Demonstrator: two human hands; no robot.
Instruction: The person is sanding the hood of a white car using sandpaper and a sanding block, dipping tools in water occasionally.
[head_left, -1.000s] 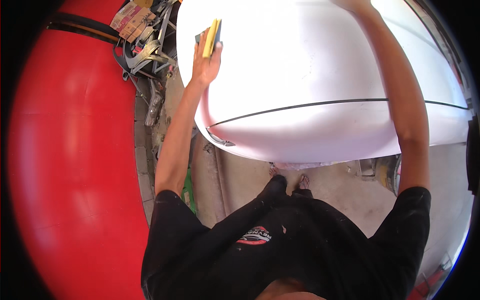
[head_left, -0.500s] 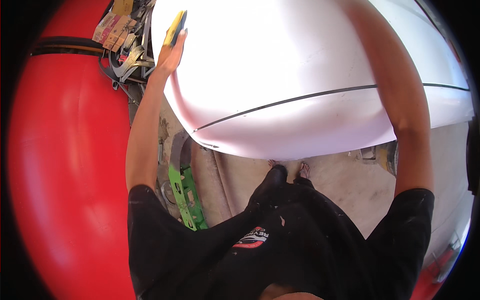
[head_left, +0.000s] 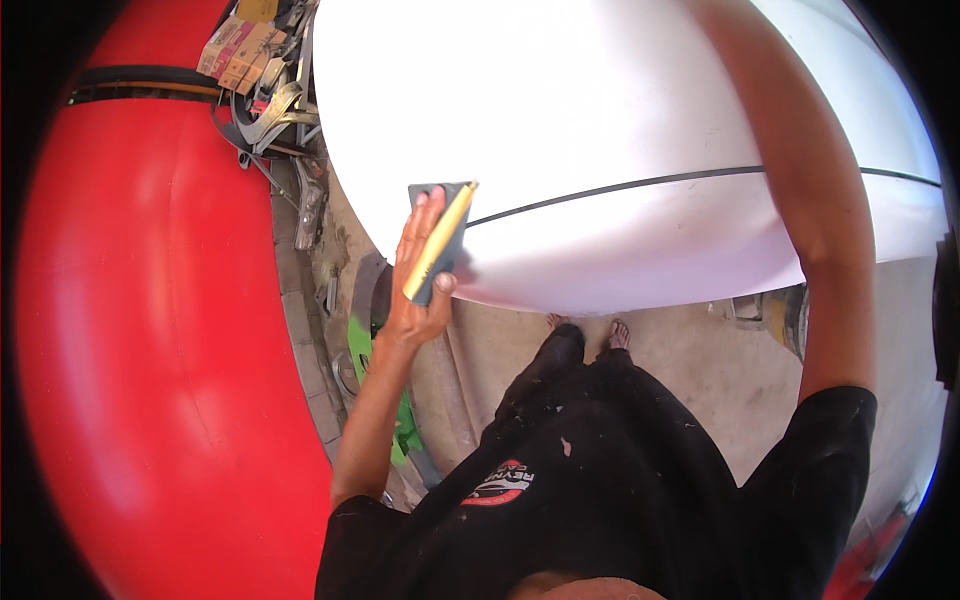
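A yellow block with a dark grey sheet around it (head_left: 438, 245), apparently a sanding block with sandpaper, is gripped in my left hand (head_left: 415, 300). The fingers lie along its left side and the thumb is at its lower right. It is at the left rounded corner of a glossy white car body panel (head_left: 560, 120), by the end of a dark seam (head_left: 610, 188). My right arm (head_left: 795, 150) reaches up over the white panel to the top edge, and its hand is out of view.
To the left bulges a large red car body panel (head_left: 150, 280). Cardboard boxes (head_left: 243, 55) and loose metal parts (head_left: 270, 115) are piled at the upper left. A green metal part (head_left: 405, 430) lies below my left forearm. My feet stand on the bare floor (head_left: 690, 370).
My left hand has come down and to the right with the block, from the panel's upper left to its near left corner. The right arm has barely shifted.
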